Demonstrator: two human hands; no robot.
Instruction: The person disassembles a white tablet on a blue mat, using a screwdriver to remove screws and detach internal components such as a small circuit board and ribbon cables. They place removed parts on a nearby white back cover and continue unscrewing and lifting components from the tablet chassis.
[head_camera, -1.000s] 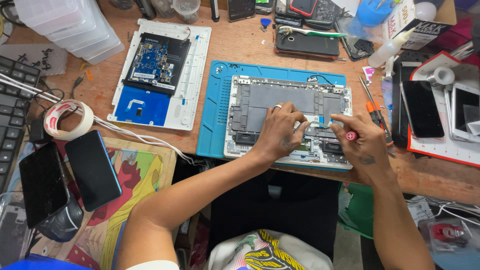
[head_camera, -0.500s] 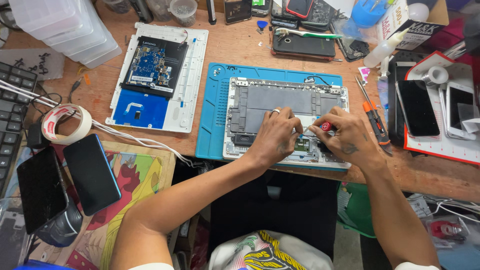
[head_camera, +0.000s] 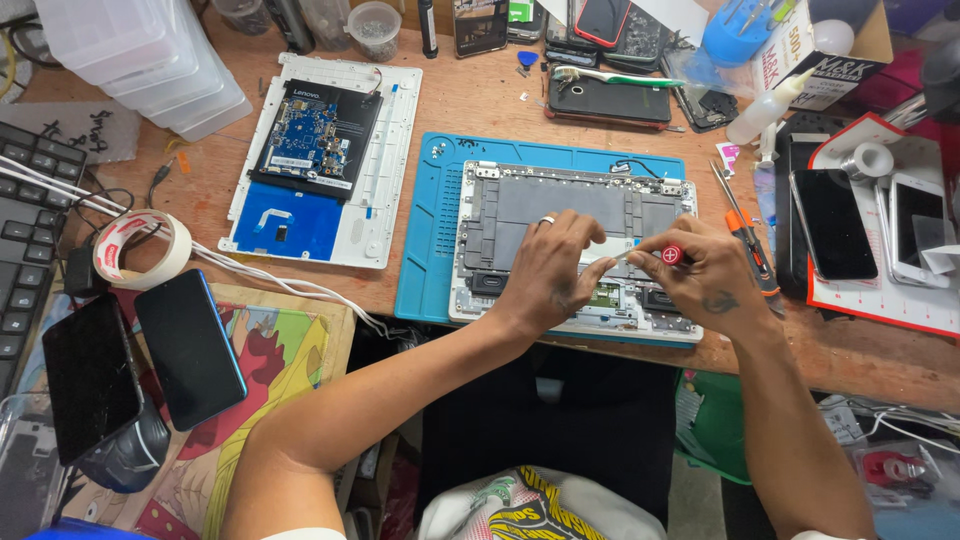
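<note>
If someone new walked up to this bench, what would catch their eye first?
Most likely the opened tablet on the blue mat at centre, with the left hand pressing on it and the right hand working a red-capped screwdriver. Next, left of the mat, a white back cover carrying a blue circuit board.

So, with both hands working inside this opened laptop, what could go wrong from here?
1. The right hand holds a red-capped screwdriver over bare parts of the laptop; a slip could scratch them.
2. The left hand presses on the inside; too much force might bend something.
3. A loosened screw could roll off the blue mat and get lost on the crowded desk.
</note>
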